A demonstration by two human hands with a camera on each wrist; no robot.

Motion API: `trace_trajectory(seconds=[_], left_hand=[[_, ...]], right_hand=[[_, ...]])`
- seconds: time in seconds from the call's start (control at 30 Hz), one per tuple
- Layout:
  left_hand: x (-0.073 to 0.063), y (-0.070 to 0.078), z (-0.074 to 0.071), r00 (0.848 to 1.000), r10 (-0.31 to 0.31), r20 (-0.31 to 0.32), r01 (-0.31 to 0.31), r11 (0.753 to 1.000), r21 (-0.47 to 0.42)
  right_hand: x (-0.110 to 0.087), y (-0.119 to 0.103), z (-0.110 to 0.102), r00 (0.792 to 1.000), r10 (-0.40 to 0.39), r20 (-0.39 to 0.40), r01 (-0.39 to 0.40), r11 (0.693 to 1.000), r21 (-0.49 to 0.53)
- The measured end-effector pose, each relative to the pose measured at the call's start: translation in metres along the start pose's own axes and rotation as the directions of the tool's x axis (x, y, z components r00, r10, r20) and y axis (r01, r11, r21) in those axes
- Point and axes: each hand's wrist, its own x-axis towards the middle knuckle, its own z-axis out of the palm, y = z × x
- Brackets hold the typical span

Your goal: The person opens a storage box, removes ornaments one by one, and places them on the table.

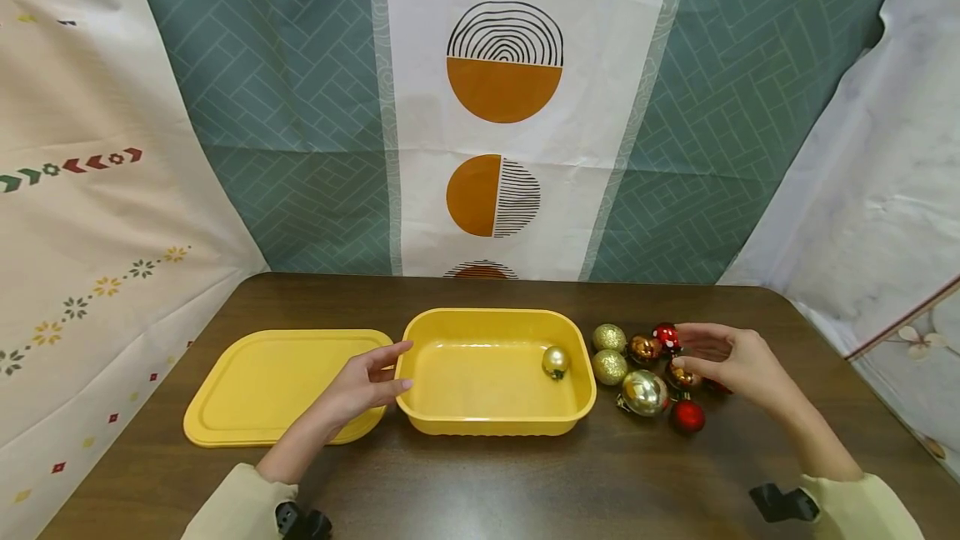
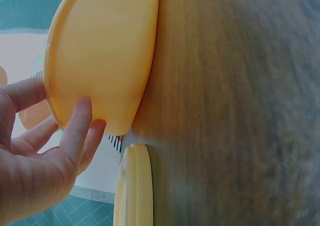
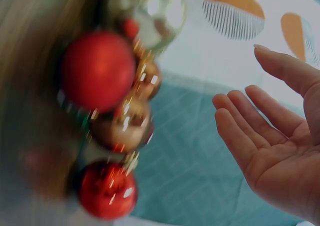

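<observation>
A yellow plastic box [image 1: 480,423] stands mid-table with one small gold bauble [image 1: 556,362] lying inside it. My left hand [image 1: 372,375] rests at the box's left end, fingers extended along the wall and rim, as the left wrist view also shows. My right hand [image 1: 738,361] hovers over the pile of Christmas baubles right of the box; in the right wrist view its palm holds nothing. In that pile are a large shiny gold bauble [image 1: 644,393], a matte red bauble [image 1: 687,416], copper baubles [image 1: 644,349], glittery gold baubles [image 1: 609,367] and a dotted red one [image 1: 666,336].
A flat yellow lid [image 1: 277,382] lies on the dark wooden table [image 1: 480,482], left of the box and partly beneath the left forearm in the head view. A patterned curtain [image 1: 300,107] hangs behind the table's far edge, with light cloths at both sides.
</observation>
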Motion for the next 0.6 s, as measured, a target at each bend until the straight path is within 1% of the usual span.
trace_trajectory(seconds=[0.17,0.37,0.47,0.6], left_hand=[[0.001,0.000,-0.001,1.000,-0.001,-0.001,0.001,1.000,-0.009],[0.001,0.000,0.000,1.000,0.000,-0.001,0.000,1.000,-0.008],[0.001,0.000,0.000,1.000,0.000,-0.002,0.000,1.000,-0.010],[0.001,0.000,0.000,1.000,0.000,-0.003,0.000,1.000,-0.009]], right_hand=[[0.003,-0.019,0.015,0.996,-0.079,0.040,0.077,0.996,0.033],[0.007,-0.036,0.034,0.991,-0.109,0.083,0.105,0.993,0.055],[0.011,-0.042,0.044,0.987,-0.133,0.093,0.127,0.990,0.067],[0.016,-0.048,0.056,0.979,-0.159,0.128,0.147,0.984,0.096]])
